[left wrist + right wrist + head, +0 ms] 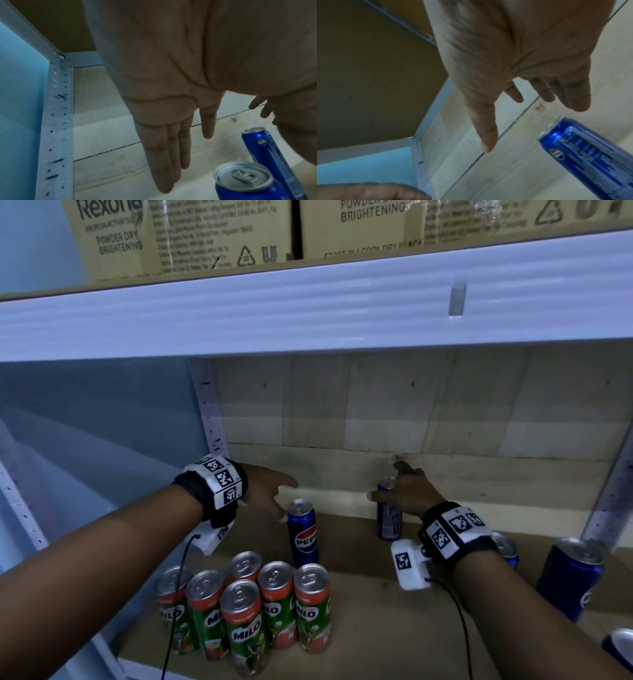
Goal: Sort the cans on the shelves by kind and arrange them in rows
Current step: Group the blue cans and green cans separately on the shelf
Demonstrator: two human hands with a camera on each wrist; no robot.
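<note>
My left hand is spread flat with straight fingers, holding nothing; it hangs just left of the nearer Pepsi can, and from the head view I cannot tell whether a fingertip touches its rim; the left wrist view shows the palm above bare shelf board with that can's top below and to the right. My right hand hangs over the farther Pepsi can, fingers loose and extended; the right wrist view shows the can clear of the fingers, so nothing is gripped. Both cans stand upright, the farther one close to the back wall.

Six Milo cans stand bunched near the front edge of the shelf, left of centre — touching or nearly so, in no straight row; the nearer Pepsi can stands just behind the cluster. More blue cans crowd the right end by the upright post, one partly hidden behind my right wrist.

Open board lies between the two Pepsi cans and across the middle front; the left rear corner by the perforated post is bare too. The upper shelf beam runs low overhead — cardboard boxes sit above it.
</note>
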